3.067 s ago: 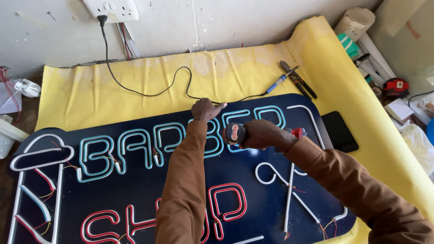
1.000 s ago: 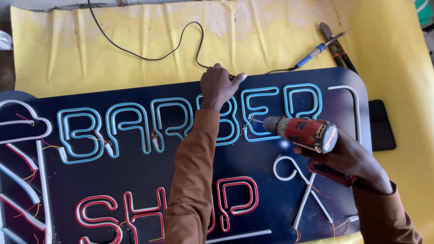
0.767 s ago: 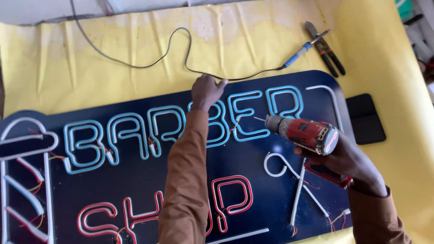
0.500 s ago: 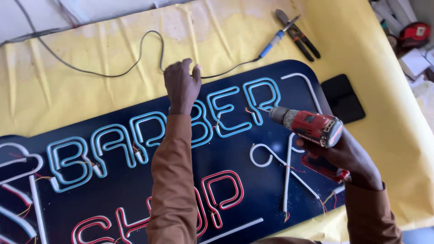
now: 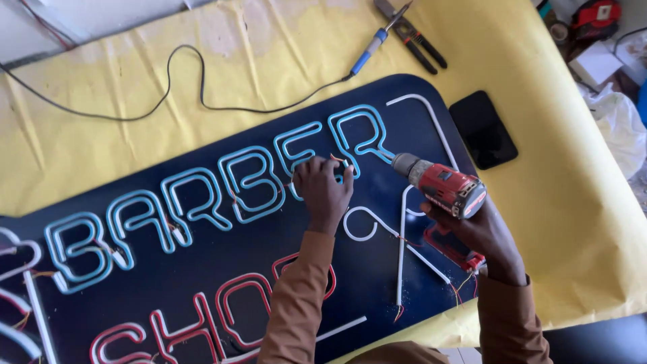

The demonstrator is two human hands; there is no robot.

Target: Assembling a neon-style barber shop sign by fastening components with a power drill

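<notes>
Right hand (image 5: 482, 232), right of centre, has its fingers wrapped tight round the grip of a red cordless drill (image 5: 441, 189); the chuck points left toward the last blue letters. Left hand (image 5: 323, 192), at centre, rests on the dark sign board (image 5: 418, 128), fingers curled and loosely closed, tips pinching or pressing the blue tubing (image 5: 296, 155) and a thin wire there; cannot tell if it actually holds anything. White scissor-shaped tubing (image 5: 402, 249) lies just below the drill. Yellow sheet (image 5: 101, 155) is under the board. Soldering iron (image 5: 374, 44) and pliers (image 5: 414, 40) sit at upper centre, black phone (image 5: 483, 128) just right of the board, and a black cable (image 5: 168, 87) loops across the upper left.

To do it well, judging by the pose: keep the left fingertips clear of the bit line, hold the tubing steady, bring the drill square to the board, and use a slow trigger so the bit doesn't skate into tube or wire.
</notes>
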